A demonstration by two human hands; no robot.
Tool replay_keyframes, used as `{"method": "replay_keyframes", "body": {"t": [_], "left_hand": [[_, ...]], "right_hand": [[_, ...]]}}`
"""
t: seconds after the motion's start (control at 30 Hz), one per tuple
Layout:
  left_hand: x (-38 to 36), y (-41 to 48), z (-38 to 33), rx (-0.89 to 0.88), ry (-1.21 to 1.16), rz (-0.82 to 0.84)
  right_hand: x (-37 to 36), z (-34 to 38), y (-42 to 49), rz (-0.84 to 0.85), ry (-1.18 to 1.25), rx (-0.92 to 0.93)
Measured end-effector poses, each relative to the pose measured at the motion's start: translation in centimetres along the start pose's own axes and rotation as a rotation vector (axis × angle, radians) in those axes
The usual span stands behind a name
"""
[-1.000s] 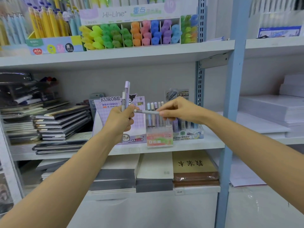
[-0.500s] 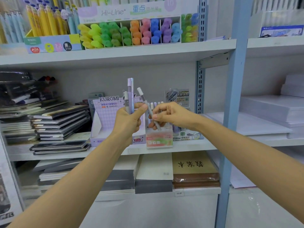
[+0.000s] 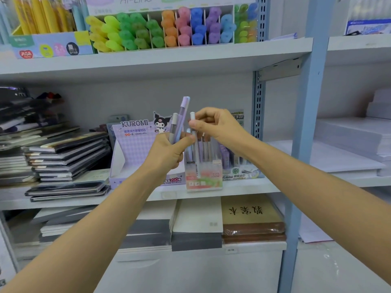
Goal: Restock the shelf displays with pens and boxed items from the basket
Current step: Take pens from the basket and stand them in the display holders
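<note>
**Pen pinched upright at the clear display box**

Head view: the right hand [image 3: 215, 125] holds 1 white-capped pen [image 3: 193, 118] upright. Its thumb and curled fingers [image 3: 204, 115] close narrowly on the barrel just under the cap. The barrel runs down across the clear pen box [image 3: 204, 178], which stands on the middle shelf [image 3: 249, 188] with several pens upright in it. Whether the pen's lower end is inside the box or in front of it cannot be told.

The left hand [image 3: 167, 153] is just beside it to the left, its fingers wrapped tightly round a bundle of pens [image 3: 179, 123]. At least 2 show above the fist: a lilac one reaching highest and a shorter grey one. The left thumb lies just beside the white-capped pen's barrel.

Behind the left hand stands a purple Kuromi box [image 3: 135, 149], touching the pen box's left side. Stacked notebooks [image 3: 63, 157] lie further left on the same shelf. Rows of coloured highlighters [image 3: 169, 28] fill the shelf above.
</note>
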State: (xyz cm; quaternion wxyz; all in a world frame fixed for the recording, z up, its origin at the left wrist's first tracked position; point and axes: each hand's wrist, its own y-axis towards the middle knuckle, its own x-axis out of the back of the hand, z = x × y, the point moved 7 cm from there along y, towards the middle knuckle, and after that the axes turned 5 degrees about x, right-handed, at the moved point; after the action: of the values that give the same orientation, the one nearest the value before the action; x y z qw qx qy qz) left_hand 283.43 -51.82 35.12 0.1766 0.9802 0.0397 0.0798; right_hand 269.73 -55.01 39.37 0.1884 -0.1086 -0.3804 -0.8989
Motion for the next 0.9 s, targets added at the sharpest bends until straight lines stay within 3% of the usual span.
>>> {"method": "replay_keyframes", "body": {"t": [0.1, 0.23, 0.3, 0.57, 0.73, 0.9], "left_hand": [[0.0, 0.4, 0.4, 0.016, 0.007, 0.019], [0.9, 0.9, 2.2, 0.251, -0.193, -0.001], [1.1, 1.2, 2.8, 0.278, -0.237, 0.002], [1.3, 1.6, 3.9, 0.16, -0.131, -0.01], [1.2, 1.5, 4.1, 0.118, -0.115, 0.006], [1.0, 1.5, 4.4, 0.105, -0.117, 0.011]], "right_hand": [[-0.1, 0.0, 0.3, 0.002, -0.001, 0.024], [2.6, -0.2, 0.7, -0.233, 0.023, 0.067], [3.6, -0.9, 0.9, -0.299, -0.013, 0.043], [2.4, -5.1, 0.5, -0.22, -0.293, -0.034], [1.5, -5.7, 1.0, -0.043, -0.372, -0.004], [1.4, -5.7, 1.7, -0.097, -0.426, 0.007]]}}
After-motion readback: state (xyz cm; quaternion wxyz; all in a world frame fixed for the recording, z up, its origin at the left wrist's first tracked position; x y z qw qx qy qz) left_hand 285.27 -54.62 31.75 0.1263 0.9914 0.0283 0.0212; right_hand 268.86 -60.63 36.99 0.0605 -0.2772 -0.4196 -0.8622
